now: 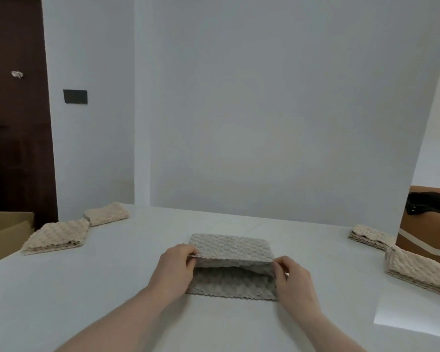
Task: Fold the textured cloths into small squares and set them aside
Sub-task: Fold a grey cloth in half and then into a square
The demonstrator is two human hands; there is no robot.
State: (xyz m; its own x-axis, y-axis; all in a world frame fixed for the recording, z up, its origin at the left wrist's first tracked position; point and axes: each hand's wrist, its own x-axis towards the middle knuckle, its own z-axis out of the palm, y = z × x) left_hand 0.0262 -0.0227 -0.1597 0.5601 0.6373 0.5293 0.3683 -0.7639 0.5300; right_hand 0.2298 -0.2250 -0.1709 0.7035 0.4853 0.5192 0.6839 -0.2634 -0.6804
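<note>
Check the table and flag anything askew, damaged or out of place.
Nothing is damaged or spilled. The left hand and right hand each pinch a corner of the grey textured cloth, mid-fold. The folded beige cloths far left and far right lie at mixed angles, not squared up. That is untidy, not wrong.

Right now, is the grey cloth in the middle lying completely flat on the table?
No: both hands, left and right, pinch the grey cloth and hold its upper layer lifted.
</note>
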